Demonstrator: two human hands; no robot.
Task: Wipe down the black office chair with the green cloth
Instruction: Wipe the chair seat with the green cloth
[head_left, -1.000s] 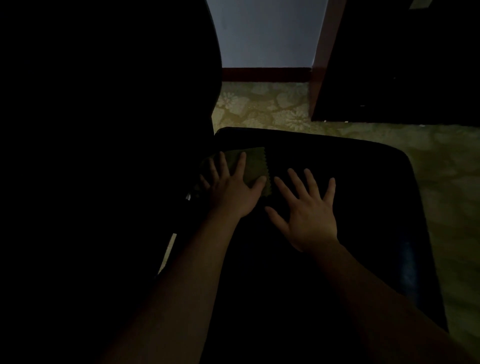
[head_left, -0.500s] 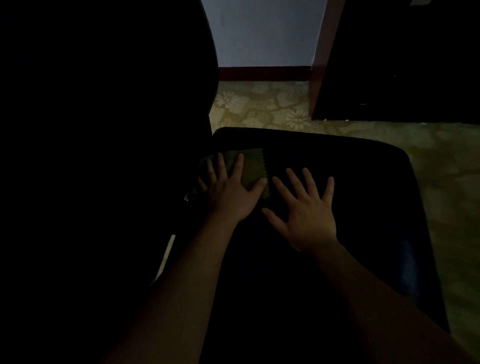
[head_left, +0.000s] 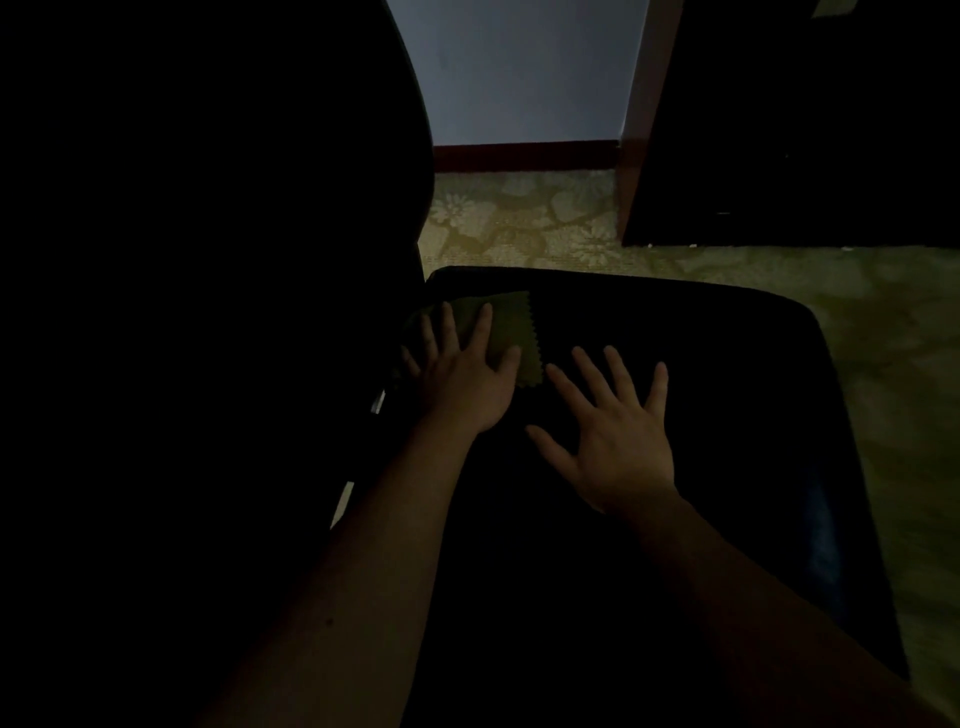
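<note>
Green cloth (head_left: 508, 326) unshifted, flat, zigzag-edged

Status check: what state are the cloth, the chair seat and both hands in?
green cloth, lying flat on the chair seat, pressed under the left hand
left hand, fingers spread, on the cloth
right hand, fingers spread, flat on bare seat beside cloth
chair seat, bearing both hands

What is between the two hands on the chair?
In the head view, the green cloth sticks out from under the left hand toward the right hand; otherwise just bare black chair seat.
</note>
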